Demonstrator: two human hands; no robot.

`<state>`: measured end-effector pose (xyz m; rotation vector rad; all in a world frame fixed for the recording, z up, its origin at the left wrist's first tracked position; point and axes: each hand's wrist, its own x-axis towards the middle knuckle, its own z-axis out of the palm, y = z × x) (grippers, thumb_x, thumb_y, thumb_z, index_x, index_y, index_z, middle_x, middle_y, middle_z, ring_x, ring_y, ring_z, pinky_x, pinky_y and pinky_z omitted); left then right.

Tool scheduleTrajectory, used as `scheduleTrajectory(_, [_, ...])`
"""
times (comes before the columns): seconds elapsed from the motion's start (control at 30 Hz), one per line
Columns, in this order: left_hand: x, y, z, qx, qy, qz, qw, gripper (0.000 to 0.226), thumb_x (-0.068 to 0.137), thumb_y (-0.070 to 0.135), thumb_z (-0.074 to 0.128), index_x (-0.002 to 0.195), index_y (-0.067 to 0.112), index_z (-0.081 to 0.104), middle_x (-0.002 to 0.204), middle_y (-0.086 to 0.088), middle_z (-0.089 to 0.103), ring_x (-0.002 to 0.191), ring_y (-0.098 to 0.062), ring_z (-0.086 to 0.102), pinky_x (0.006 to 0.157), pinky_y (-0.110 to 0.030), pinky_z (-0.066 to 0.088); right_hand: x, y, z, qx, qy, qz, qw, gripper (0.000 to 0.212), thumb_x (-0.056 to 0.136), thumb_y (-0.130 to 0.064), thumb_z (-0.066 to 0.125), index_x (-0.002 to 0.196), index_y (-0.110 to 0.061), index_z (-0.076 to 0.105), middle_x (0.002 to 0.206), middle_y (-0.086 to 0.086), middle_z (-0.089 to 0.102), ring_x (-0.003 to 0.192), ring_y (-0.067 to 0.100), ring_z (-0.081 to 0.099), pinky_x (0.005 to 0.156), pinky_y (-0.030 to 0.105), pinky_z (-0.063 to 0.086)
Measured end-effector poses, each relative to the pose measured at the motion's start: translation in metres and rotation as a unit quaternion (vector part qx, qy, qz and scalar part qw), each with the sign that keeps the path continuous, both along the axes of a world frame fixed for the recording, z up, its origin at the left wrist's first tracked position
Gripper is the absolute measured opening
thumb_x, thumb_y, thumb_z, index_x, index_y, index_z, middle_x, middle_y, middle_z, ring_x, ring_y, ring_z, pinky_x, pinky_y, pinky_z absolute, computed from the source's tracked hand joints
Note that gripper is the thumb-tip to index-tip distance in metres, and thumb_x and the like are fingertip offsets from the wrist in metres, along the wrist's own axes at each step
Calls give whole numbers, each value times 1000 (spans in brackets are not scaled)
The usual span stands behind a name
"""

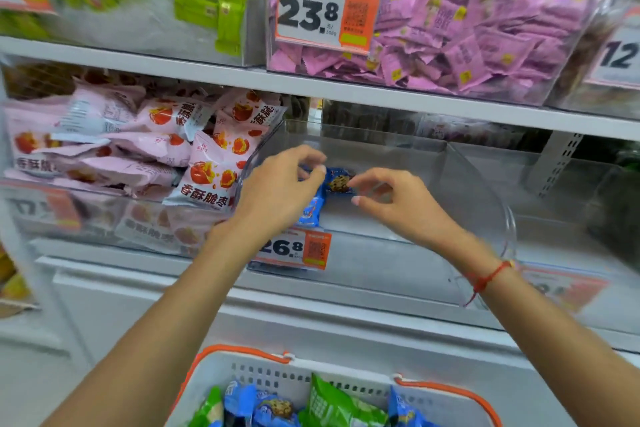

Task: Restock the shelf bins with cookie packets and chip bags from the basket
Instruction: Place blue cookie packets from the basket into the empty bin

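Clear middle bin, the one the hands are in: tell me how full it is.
Nearly empty. The clear bin shows only a few blue cookie packets near its left front by the hands; the rest is bare floor.

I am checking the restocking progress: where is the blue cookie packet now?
In the head view, the blue cookie packet is at centre, inside the clear bin on the middle shelf, between the left hand and right hand.

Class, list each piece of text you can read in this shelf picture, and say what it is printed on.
"23.8": orange price tag on the pink-packet bin.
"26.8": price tag on the clear bin.
"12": partly cut-off tag, far right.
"香酥脆枣": pink bag.
Cookie packets, basket items: unreadable.
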<state>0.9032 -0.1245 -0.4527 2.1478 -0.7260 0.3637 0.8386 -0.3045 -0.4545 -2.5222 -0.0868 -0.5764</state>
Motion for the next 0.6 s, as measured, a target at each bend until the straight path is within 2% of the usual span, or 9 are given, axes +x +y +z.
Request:
scheduleTrajectory(0.07, [-30,13,-11,-39,5,16,999,14,92,39,54,101,38,64,94,19,65,86,1,61,79,-30,51,-26,15,-11,28,-50,1,998,16,82,-19,71,96,-24,67,73,-10,64,67,11,58,69,27,49])
scheduleTrajectory(0.17, [-65,30,-45,-44,53,32,997,9,87,46,55,86,42,63,87,15,69,82,-5,64,80,-34,52,-58,34,-44,43,-50,15,998,17,81,-22,71,90,-33,61,64,-13,59,60,9,56,64,26,47])
scheduleTrajectory(0.27, [-89,41,-90,-13,126,52,991,9,88,45,56,85,41,64,83,21,67,81,-3,64,76,-29,51,-75,44,-93,30,33,14,999,13,81,-26,68,91,-34,63,64,-16,59,64,6,59,67,28,47])
scheduleTrajectory(0.37, [-105,48,-141,76,197,42,977,12,92,37,56,82,43,59,82,20,65,81,-2,64,73,-26,50,-86,47,-145,-38,152,2,988,15,83,-26,63,97,-32,65,68,-17,57,78,9,62,70,27,44])
scheduleTrajectory(0.43, [-112,52,-178,168,242,19,956,10,93,36,54,92,39,64,90,19,65,90,-4,63,76,-24,47,-94,45,-174,-67,228,1,971,16,86,-27,60,100,-32,65,78,-14,63,85,11,62,71,26,43])
scheduleTrajectory(0.5, [-118,57,-213,236,288,-20,928,17,95,33,52,107,33,64,106,17,64,101,-8,61,81,-24,46,-102,43,-198,-92,298,10,950,20,87,-28,59,105,-30,65,93,-9,68,93,13,62,74,27,43])
scheduleTrajectory(0.6, [-127,69,-257,302,392,-115,861,30,96,32,54,125,26,57,129,8,56,119,-14,54,97,-28,43,-116,46,-226,-92,405,66,907,34,91,-32,58,122,-20,57,106,0,61,106,22,58,80,28,42])
